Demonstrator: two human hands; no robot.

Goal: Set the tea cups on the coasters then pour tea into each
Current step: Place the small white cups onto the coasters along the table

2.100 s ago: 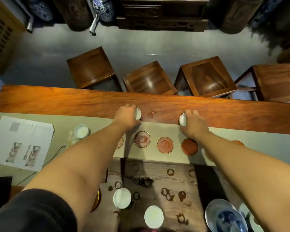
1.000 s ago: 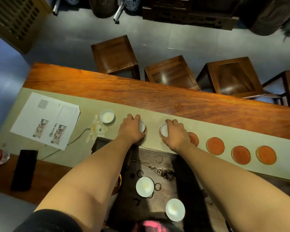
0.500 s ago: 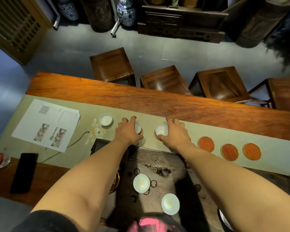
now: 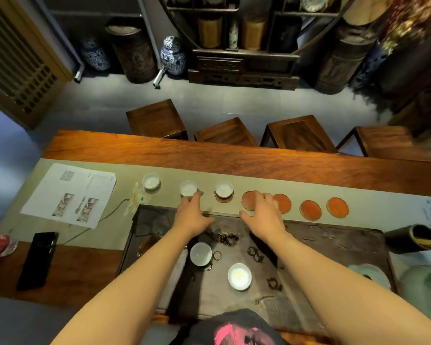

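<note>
Three white tea cups stand in a row on the grey-green runner: the left cup (image 4: pixel 151 181), the middle cup (image 4: pixel 189 188) and the right cup (image 4: pixel 224 190), which sits on a brown coaster (image 4: pixel 223 198). My left hand (image 4: pixel 192 214) is just below the middle cup, fingertips touching its base, fingers loose. My right hand (image 4: pixel 264 213) hovers open over a bare coaster (image 4: pixel 248 200). Three more bare orange coasters (image 4: pixel 310 209) continue to the right. Two more white cups (image 4: pixel 200 253) (image 4: pixel 239 276) rest on the dark tea tray (image 4: pixel 321 257).
A printed sheet (image 4: pixel 70 194) lies left on the runner, a black phone (image 4: pixel 38 260) below it. A dark vessel (image 4: pixel 408 239) and a pale bowl (image 4: pixel 371 275) sit at the right. Wooden stools (image 4: pixel 157 119) stand beyond the long wooden table (image 4: pixel 234 158).
Both hands have let go of the two cups they set on the runner and drawn back toward me. The right hand slid right over the bare coaster. The camera tilted up.
</note>
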